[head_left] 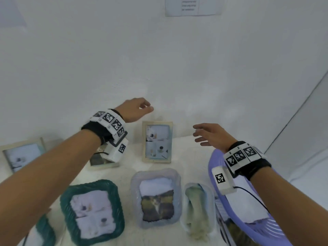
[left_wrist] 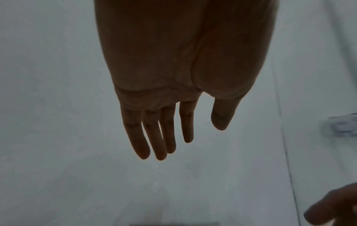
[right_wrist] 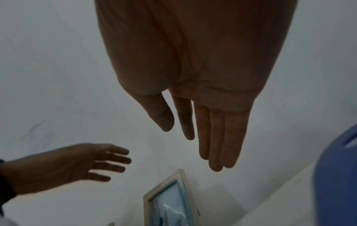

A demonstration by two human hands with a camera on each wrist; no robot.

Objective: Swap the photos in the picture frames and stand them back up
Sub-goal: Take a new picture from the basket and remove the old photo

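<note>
Plainly, nearest lay the green frame and the pale blue frame, two flat; farther, three wooden frames stood, the middle one upright between the hands. The left hand and right hand hovered spread, holding nothing. A careless reach could likely topple that standing frame backward.

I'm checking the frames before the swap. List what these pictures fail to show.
- Frame under the left wrist: head view, the wrist camera covers most of it.
- Purple frame: head view, the right forearm hides its photo.
- Wall notice: head view, text blurred, cut by the top edge.
- Dark green frame: cut by the bottom edge.
</note>
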